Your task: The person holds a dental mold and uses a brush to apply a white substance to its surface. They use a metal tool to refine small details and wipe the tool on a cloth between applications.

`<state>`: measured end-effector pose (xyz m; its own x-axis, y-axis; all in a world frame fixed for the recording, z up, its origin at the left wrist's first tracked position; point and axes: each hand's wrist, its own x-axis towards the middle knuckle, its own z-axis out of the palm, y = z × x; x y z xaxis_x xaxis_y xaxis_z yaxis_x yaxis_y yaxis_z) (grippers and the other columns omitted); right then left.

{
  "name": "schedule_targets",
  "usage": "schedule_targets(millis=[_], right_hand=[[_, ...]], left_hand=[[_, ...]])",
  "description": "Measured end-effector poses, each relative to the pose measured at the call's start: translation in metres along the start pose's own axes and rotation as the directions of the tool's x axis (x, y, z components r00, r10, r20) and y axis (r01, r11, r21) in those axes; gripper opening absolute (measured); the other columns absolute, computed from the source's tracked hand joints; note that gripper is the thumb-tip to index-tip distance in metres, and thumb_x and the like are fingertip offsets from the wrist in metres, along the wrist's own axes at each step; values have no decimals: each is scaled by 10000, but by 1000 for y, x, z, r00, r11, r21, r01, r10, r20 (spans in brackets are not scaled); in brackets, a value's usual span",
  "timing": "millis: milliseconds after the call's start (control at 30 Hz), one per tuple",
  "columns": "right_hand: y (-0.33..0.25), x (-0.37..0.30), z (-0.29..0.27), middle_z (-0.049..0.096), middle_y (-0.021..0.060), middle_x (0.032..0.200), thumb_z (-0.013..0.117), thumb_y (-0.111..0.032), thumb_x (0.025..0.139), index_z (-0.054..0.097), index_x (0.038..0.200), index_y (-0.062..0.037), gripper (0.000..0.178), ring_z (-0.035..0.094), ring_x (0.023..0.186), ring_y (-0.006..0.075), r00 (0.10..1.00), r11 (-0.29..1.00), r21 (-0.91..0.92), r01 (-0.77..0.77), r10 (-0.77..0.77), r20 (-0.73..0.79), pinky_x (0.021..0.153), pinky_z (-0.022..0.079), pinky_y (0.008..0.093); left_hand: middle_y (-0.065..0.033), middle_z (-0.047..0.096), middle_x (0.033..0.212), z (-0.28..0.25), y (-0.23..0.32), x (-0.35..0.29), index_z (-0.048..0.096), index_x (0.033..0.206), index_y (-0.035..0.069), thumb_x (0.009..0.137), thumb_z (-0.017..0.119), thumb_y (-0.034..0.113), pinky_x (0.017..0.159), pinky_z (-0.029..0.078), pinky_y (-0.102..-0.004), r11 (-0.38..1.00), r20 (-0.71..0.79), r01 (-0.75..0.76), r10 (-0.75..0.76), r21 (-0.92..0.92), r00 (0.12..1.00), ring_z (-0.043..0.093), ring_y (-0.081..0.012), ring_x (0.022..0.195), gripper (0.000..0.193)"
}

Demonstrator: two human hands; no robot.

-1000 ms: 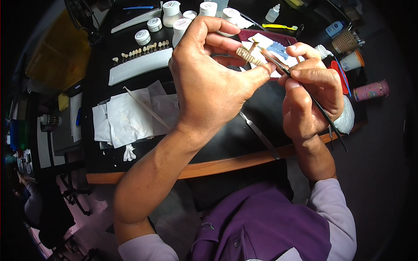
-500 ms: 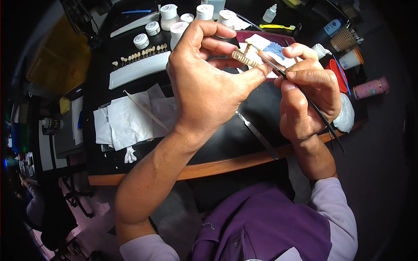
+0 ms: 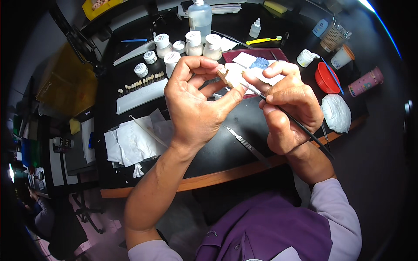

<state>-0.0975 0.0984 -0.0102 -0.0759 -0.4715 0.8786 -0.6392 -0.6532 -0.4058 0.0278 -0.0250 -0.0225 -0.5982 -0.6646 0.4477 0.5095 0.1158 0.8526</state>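
Observation:
My left hand (image 3: 191,104) pinches a small tan dental model piece (image 3: 224,78) with a ridged edge between thumb and fingertips, raised above the desk. Close beside it, my right hand (image 3: 294,106) grips a slim brush-like tool (image 3: 300,126) with a long black handle. Its thin tip reaches toward the model piece; whether the two touch I cannot tell. Behind the hands, white pads and a blue dental piece (image 3: 260,63) lie on a dark red tray (image 3: 278,54). A scalpel handle (image 3: 248,146) rests on the black desk beneath the hands.
Tooth shade tabs on a white holder (image 3: 141,96) and paper tissues (image 3: 130,145) lie left. White-capped jars (image 3: 193,43) and a large bottle (image 3: 200,19) stand behind. Rightward are a red bowl (image 3: 326,78), a plastic-wrapped bundle (image 3: 336,113) and a pink tumbler (image 3: 365,81).
The whole view has shifted, so the desk and its things appear lower. In my left fingers the model piece has turned to a steeper angle. Both hands keep their hold.

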Motion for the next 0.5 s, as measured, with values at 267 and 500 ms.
schedule_targets(millis=[267,500], right_hand=[[-18,6,1,572,99,735,532,130,639,613,842,34,240,576,924,277,996,997,-44,-59,56,-68,880,607,465],[-20,5,0,558,93,747,528,131,624,604,837,25,250,571,960,290,995,995,-49,-85,82,-64,886,608,476]], left_hand=[[-113,579,1097,1,-4,0,486,1115,-3,753,757,-172,931,603,-351,995,50,-68,71,-75,996,667,-224,1069,483],[-113,573,1100,0,-4,-1,488,1115,1,745,760,-175,930,603,-346,995,54,-74,77,-64,996,659,-213,1073,491]])
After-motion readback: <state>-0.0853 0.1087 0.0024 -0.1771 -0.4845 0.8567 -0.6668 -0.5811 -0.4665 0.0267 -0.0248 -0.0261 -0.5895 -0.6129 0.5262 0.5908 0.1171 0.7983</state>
